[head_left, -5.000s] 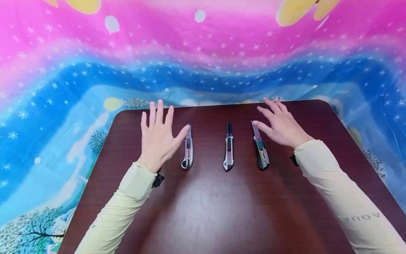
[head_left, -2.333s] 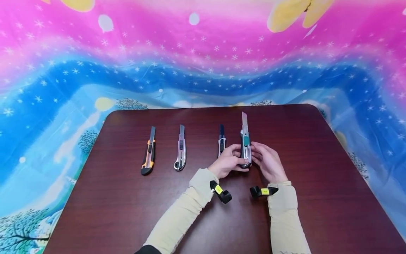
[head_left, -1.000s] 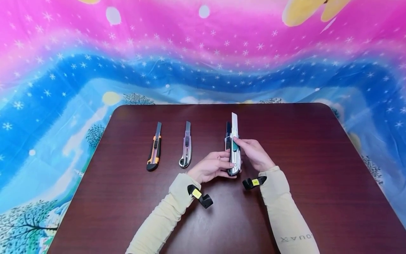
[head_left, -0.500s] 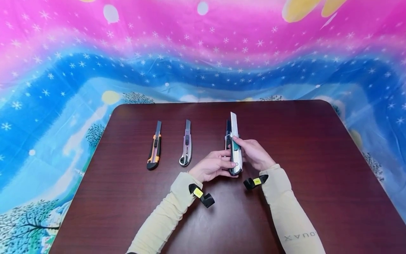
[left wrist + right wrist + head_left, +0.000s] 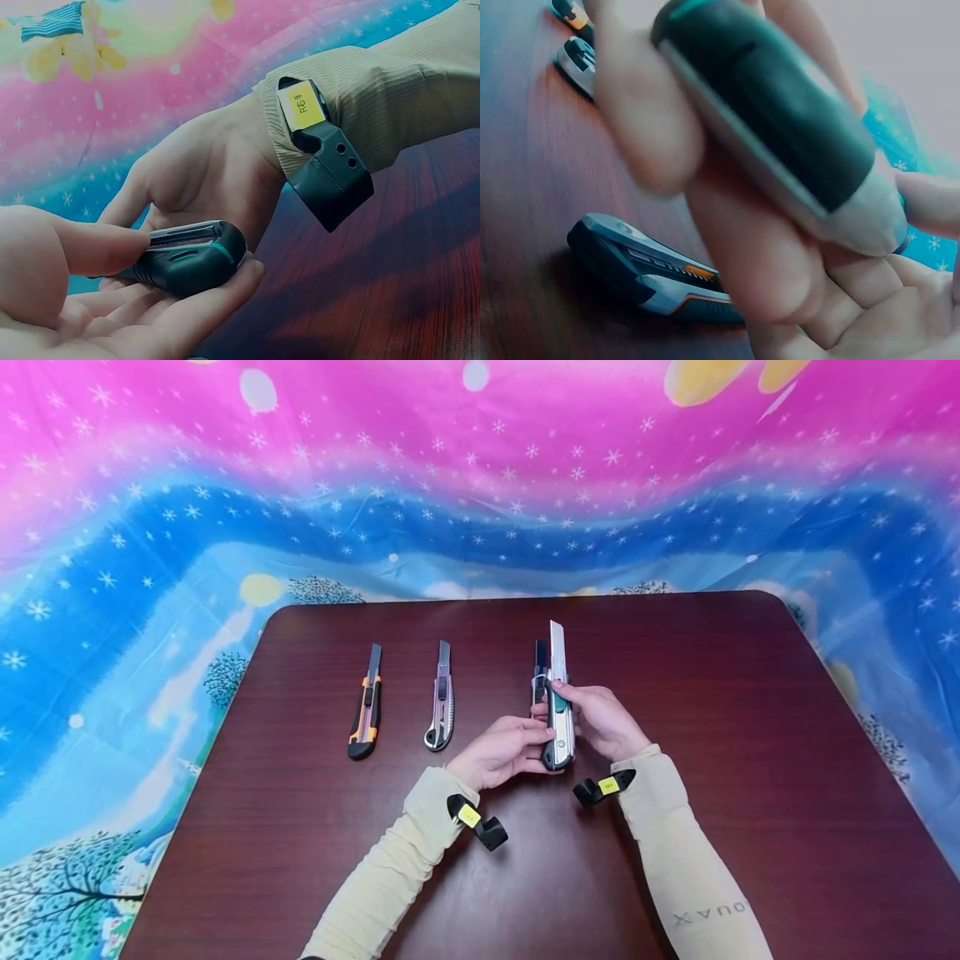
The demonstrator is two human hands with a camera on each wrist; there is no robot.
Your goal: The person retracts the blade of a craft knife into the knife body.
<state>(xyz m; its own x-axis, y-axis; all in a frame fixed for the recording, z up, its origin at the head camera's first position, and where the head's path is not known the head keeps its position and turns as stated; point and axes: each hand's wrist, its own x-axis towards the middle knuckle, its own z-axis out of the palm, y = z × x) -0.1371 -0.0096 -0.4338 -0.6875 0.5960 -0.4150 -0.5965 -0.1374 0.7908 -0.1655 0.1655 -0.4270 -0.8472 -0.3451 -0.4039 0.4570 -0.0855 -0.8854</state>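
Observation:
A utility knife (image 5: 558,731) with a silver and black body, green slider and long bare blade is held up off the table, blade pointing away. My left hand (image 5: 501,752) grips the butt end of its handle, thumb on top and fingers underneath. From the right side my right hand (image 5: 606,722) holds the body, with its thumb on the green slider. In the left wrist view the dark butt (image 5: 199,262) lies across the left fingers. Just behind the held knife, partly hidden, lies a black-bladed utility knife (image 5: 539,664).
To the left on the dark red-brown table (image 5: 300,860) lie a silver utility knife (image 5: 441,702) and an orange and black one (image 5: 365,714), blades out and pointing away. A printed cloth (image 5: 480,485) hangs behind the table's far edge.
Both hands were spread over the table, then took the rightmost utility knife, lifted it and moved it left. The right thumb came onto the slider; over the last second little has shifted.

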